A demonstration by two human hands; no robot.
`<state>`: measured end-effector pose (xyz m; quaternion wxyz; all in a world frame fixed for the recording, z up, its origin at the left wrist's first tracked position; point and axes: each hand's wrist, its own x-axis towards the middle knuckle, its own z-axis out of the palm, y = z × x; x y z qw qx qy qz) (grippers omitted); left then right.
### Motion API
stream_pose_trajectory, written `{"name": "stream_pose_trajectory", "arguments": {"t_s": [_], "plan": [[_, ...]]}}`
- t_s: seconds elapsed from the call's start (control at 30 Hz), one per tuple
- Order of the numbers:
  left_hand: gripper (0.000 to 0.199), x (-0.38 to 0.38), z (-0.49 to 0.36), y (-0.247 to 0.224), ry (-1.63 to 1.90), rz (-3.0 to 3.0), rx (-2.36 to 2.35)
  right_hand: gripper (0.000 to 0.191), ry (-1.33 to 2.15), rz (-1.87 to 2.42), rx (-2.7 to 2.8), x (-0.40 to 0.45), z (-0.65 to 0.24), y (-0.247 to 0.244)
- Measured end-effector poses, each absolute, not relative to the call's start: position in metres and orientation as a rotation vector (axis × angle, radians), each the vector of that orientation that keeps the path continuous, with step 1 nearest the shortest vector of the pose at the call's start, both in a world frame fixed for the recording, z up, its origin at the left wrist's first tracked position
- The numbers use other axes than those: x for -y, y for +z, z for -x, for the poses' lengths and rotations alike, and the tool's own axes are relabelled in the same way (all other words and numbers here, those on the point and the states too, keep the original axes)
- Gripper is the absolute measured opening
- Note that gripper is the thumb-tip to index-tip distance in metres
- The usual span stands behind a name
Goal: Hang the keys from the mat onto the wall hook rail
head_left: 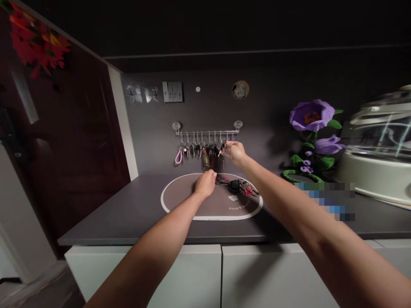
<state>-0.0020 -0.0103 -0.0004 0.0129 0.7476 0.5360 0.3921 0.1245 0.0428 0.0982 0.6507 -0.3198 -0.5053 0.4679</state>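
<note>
A clear hook rail (207, 133) is fixed to the grey back wall, with several key rings hanging from it and a pink loop (178, 156) at its left end. At the rail's right part, my right hand (236, 152) is closed on a small bunch of keys (222, 148). Lower down, my left hand (206, 183) is over the oval mat (180, 201), its fingers closed; what they hold, if anything, is hidden. Just right of it, a pile of keys with a dark fob (234, 185) and a red piece (247, 188) lies on the mat.
Purple flowers (312, 116) stand on the dark counter (118, 214) at the right, beside a large white and clear appliance (375, 167). A white switch panel (173, 92) is on the wall. A dark red door (64, 141) is at the left.
</note>
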Motion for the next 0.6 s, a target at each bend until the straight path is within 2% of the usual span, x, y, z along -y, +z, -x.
{"name": "stream_pose_trajectory", "arguments": {"t_s": [0.6], "plan": [[0.023, 0.004, 0.003, -0.004, 1.181, -2.298, -1.717, 0.015, 1.110, 0.785, 0.969, -0.073, -0.108, 0.101]]}}
